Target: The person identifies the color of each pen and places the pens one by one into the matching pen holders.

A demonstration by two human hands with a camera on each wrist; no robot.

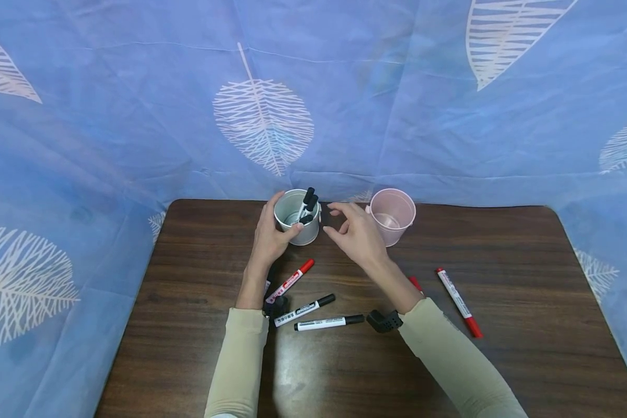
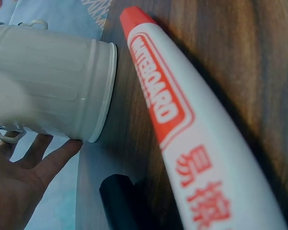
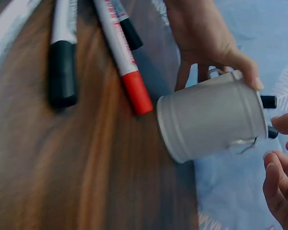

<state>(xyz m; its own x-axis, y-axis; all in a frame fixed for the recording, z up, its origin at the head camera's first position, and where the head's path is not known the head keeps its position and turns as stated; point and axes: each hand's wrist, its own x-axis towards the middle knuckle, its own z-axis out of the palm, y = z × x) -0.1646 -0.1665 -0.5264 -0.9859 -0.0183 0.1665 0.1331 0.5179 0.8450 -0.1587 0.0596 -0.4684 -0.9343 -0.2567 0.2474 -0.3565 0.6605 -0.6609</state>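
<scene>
The white bucket (image 1: 298,223) stands at the far edge of the table (image 1: 501,360), just left of the pink bucket (image 1: 393,216). It is gripped by the left hand (image 1: 271,235): fingers wrapped round the far-left wall, thumb on the near rim. Judged: held that way so it stays put while markers go in.

Several black-capped markers (image 1: 308,204) are seen standing in the white bucket, leaning right, caps up and sticking out past the rim. The pink bucket looks empty.

The right hand (image 1: 356,232) hovers between the two buckets, just beside the white one. Fingers are loosely curled, thumb and fingertips apart, nothing pinched; in the right wrist view the fingertips (image 3: 283,123) sit close to the protruding caps without touching the bucket wall.

Loose markers lie flat on the table, nearer the person:
- red-capped marker (image 1: 291,281) just below the left wrist, filling most of the left wrist view (image 2: 182,124)
- two black-capped markers (image 1: 316,313) side by side between the forearms
- long red marker (image 1: 458,301) off to the right, well apart from the buckets
- another red tip (image 1: 415,283) partly hidden behind the right wrist

Colours appear to be split: only black caps are visible in the white bucket.
</scene>
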